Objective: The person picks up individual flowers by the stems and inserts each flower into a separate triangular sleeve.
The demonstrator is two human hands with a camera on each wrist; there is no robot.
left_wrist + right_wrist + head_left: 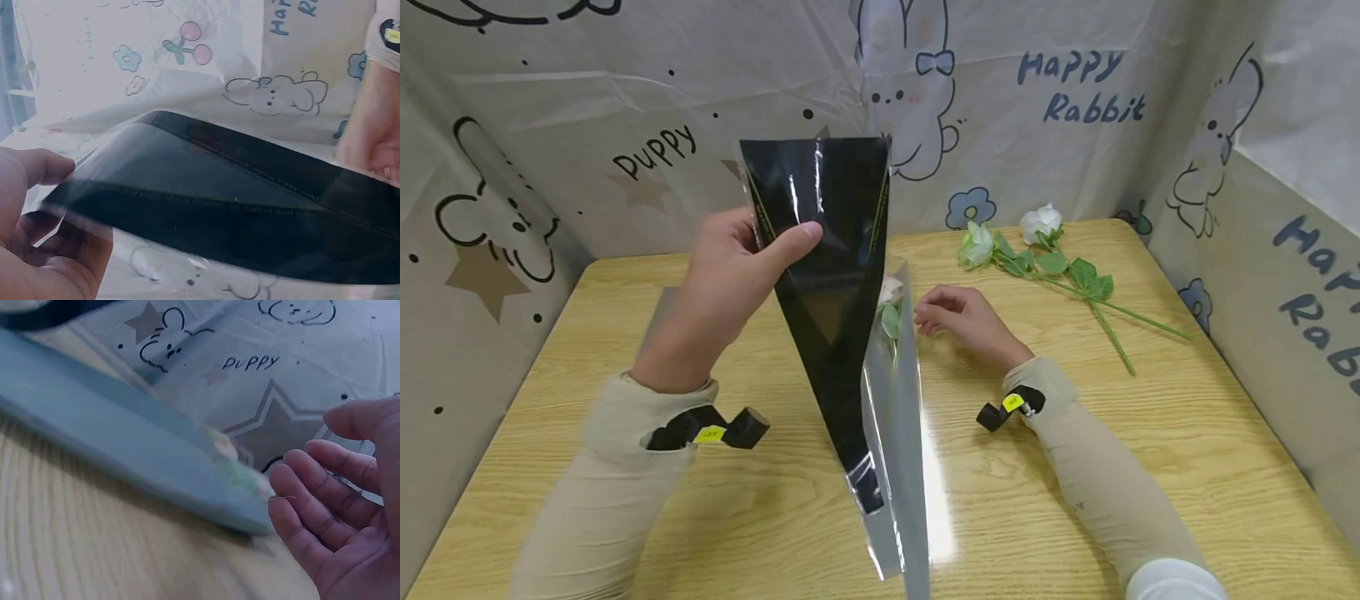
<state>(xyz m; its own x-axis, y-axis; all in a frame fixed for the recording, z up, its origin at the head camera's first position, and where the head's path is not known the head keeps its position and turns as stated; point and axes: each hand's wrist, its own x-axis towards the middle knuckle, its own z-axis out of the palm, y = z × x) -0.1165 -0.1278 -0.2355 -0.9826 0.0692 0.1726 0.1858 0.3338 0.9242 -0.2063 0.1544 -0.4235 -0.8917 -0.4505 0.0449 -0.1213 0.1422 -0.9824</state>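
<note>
My left hand (pixel 715 287) pinches a black flower wrapping sleeve (pixel 831 250) near its wide top, thumb on the front face. The sleeve has clear plastic edges, fine printed lines and a narrow lower end, and it is raised above the table. Behind it lies a grey sleeve (pixel 904 450) with a white rose (pixel 891 289) and green leaves inside, partly covered by the black one. Just right of the grey sleeve is my right hand (pixel 970 325), fingers loosely bent and holding nothing. The right wrist view shows the hand's relaxed fingers (pixel 312 487) apart from the grey sleeve (pixel 125 437).
Two loose white roses, one greenish (pixel 976 246) and one fully white (pixel 1041 223), lie at the back right, stems crossing. A flat grey piece (pixel 659 315) shows behind my left wrist. Printed cloth walls (pixel 1075 142) bound the wooden table (pixel 1015 500) behind and at both sides.
</note>
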